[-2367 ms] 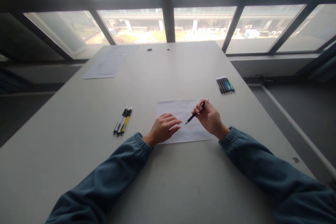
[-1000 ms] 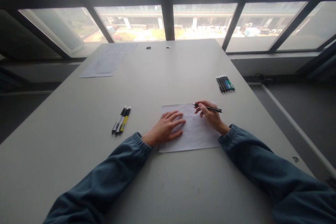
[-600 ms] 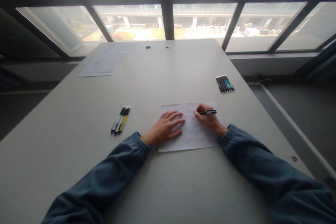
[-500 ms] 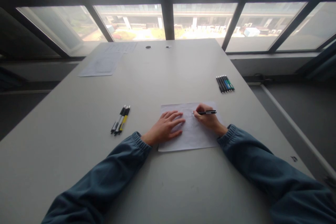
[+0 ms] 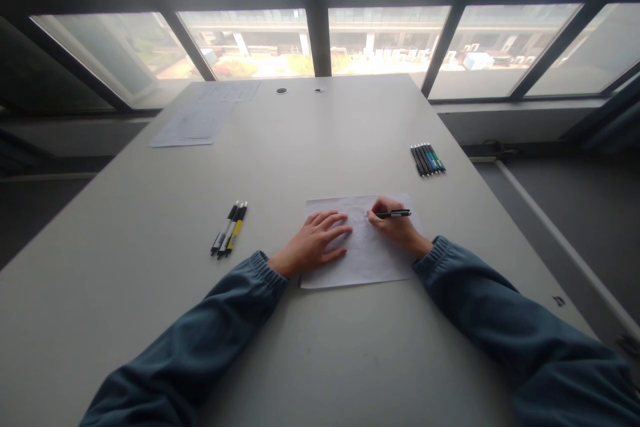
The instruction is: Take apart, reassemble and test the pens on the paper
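Observation:
A white sheet of paper (image 5: 370,260) with faint marks lies on the table in front of me. My left hand (image 5: 320,240) rests flat on its left part, fingers spread. In my right hand (image 5: 395,227) is a black pen (image 5: 394,213), gripped between thumb and fingers over the upper right of the sheet. Its tip points left and is close to the paper; whether it touches I cannot tell. What the faint marks show is too pale to make out.
Three pens (image 5: 230,229), with white and yellow barrels, lie left of my left hand. A row of several black, blue and green pens (image 5: 428,159) lies at the right. More paper sheets (image 5: 187,123) lie at the far left of the white table (image 5: 320,153), before large windows.
Almost nothing differs. The view has shifted very slightly; both hands, the pen and the paper keep their places relative to each other.

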The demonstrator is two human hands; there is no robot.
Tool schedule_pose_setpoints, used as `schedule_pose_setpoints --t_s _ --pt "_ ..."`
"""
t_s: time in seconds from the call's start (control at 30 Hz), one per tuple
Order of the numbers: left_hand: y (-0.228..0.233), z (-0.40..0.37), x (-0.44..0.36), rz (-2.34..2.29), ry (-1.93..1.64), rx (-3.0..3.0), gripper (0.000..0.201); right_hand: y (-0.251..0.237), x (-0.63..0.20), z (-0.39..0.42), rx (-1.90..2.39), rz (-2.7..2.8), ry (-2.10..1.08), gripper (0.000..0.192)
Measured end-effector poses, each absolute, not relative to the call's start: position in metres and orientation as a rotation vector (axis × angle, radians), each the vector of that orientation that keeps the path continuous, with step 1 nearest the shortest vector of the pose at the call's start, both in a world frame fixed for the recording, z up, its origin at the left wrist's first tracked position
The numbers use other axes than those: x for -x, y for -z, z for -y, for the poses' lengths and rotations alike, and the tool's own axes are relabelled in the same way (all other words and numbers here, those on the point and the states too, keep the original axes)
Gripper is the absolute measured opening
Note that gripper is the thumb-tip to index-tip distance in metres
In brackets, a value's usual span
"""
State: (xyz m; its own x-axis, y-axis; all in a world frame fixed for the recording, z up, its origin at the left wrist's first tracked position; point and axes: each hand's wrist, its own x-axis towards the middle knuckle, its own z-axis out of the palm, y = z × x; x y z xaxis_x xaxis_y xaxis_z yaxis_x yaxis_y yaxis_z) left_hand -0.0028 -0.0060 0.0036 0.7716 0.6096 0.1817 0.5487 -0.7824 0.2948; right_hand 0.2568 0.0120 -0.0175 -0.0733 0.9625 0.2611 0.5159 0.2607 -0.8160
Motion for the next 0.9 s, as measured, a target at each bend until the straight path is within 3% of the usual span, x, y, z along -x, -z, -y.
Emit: schedule_pose_setpoints --t_s 0.4,0.6,0.67,0.8,0.9 --pt "-0.001 0.006 0.004 -0.917 -0.385 -2.738 0.046 0.012 -0.257 -0.008 1.298 1.526 -0.666 0.024" --pt "0.001 0.005 0.005 -0.976 -0.591 -2.649 0.07 -0.005 -0.257 0.009 1.012 1.688 -1.025 0.022" --pt "0.001 0.004 0.005 -0.976 -0.69 -2.615 0.061 -0.011 -0.254 0.017 0.87 1.751 -1.23 0.028" --pt "-0.001 0.003 0.005 -0.868 -0.814 -2.597 0.024 -0.014 -0.246 0.027 0.77 1.695 -1.417 0.029" --pt "-0.002 0.004 0.004 -0.865 -0.886 -2.6 0.022 -0.013 -0.246 0.025 0.866 1.643 -1.39 0.027"
